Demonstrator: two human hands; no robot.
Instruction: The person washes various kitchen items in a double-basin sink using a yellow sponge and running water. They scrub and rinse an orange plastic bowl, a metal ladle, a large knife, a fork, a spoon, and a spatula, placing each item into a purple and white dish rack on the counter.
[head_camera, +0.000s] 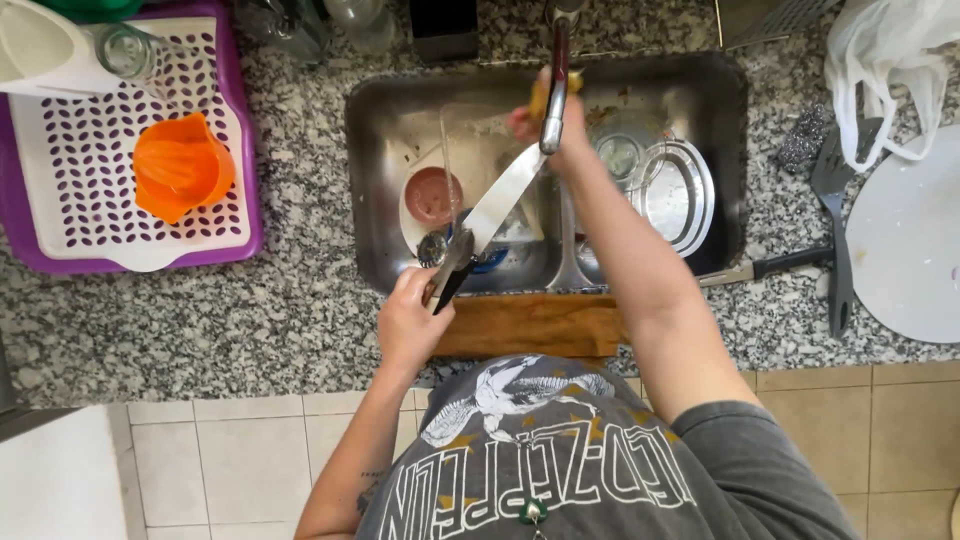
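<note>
Over the sink (720, 130), the left hand (410, 322) has its fingers wrapped around the dark handle of a big knife (495, 208) (blade angled up toward the tap (556, 85)). The right hand (560, 125) pinches a yellow sponge (541, 95) at the blade's tip.

Left hand (408, 322) fisted, fingers curled closed in a firm grip. Right hand (560, 135) extended far forward, arm straight, fingers closed.
</note>
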